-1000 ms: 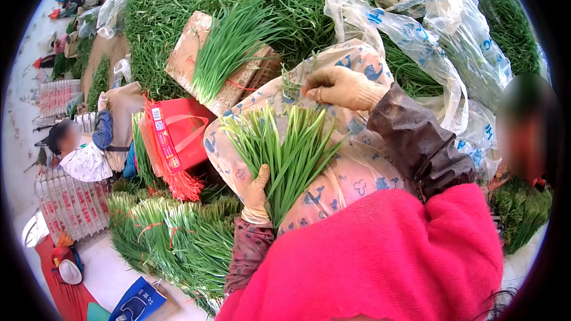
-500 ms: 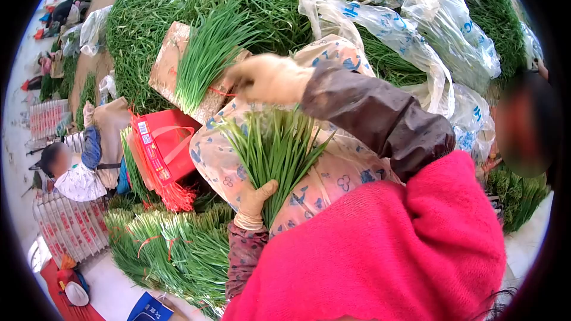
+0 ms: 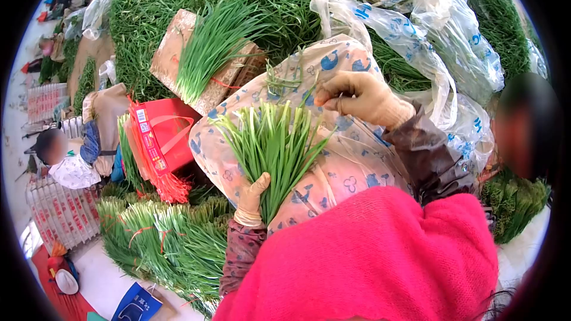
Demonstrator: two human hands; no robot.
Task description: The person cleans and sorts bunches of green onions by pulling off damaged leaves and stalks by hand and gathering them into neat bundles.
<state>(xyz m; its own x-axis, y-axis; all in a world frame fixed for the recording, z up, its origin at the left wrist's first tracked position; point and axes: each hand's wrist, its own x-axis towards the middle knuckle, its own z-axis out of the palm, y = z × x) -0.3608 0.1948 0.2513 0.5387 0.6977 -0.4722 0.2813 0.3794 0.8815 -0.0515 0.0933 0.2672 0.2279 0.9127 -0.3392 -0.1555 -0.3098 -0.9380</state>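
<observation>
My left hand (image 3: 253, 199), in a pale glove, is wrapped round the lower part of a fanned bunch of green chives (image 3: 273, 157). The cut pale ends of the bunch point up and away from me. My right hand (image 3: 360, 100), gloved too, hovers right of the bunch with its fingers pinched together. A thin green blade shows near its fingertips, but I cannot tell whether it is held. Under both hands spreads a pink patterned cover (image 3: 351, 169) on my lap. A few loose blades (image 3: 285, 80) lie on it beyond the bunch.
Another chive bunch (image 3: 217, 53) rests on a worn board (image 3: 172, 53). Beside it stands a red bag (image 3: 169, 134) with red ties (image 3: 169, 187). Tied bundles (image 3: 160, 238) are stacked at left; heaped greens (image 3: 143, 30) and plastic bags (image 3: 440, 35) lie beyond. People sit at both sides.
My right hand has moved right and slightly down, from near the board to the right side of the chives. Loose blades now show on the cover. My left hand keeps its grip.
</observation>
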